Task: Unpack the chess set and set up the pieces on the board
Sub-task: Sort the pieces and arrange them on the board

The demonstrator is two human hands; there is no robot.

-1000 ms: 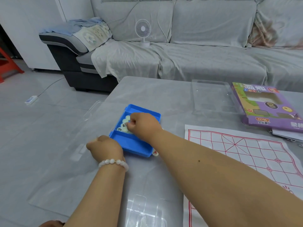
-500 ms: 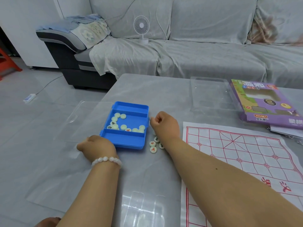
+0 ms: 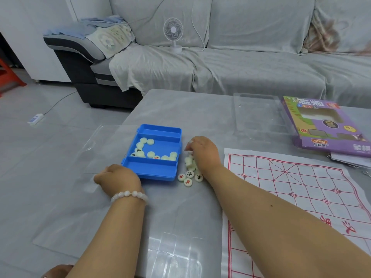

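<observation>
Overhead, from the head camera: a shallow blue plastic tray (image 3: 152, 169) on the grey table (image 3: 180, 109) holds round cream chess pieces (image 3: 149, 153). At its three o'clock, the right hand (image 3: 201, 152) curls over loose pieces (image 3: 188, 176); actual grasp unclear. At seven o'clock, the left hand (image 3: 118, 177) rests clenched. A red-lined paper board (image 3: 301, 197) lies further right.

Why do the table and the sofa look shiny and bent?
Head view: soft daylight glares off the glossy table and the clear plastic tray; the wide-angle lens bows the sofa and the board sheet; the loose pieces stay sharp.
</observation>
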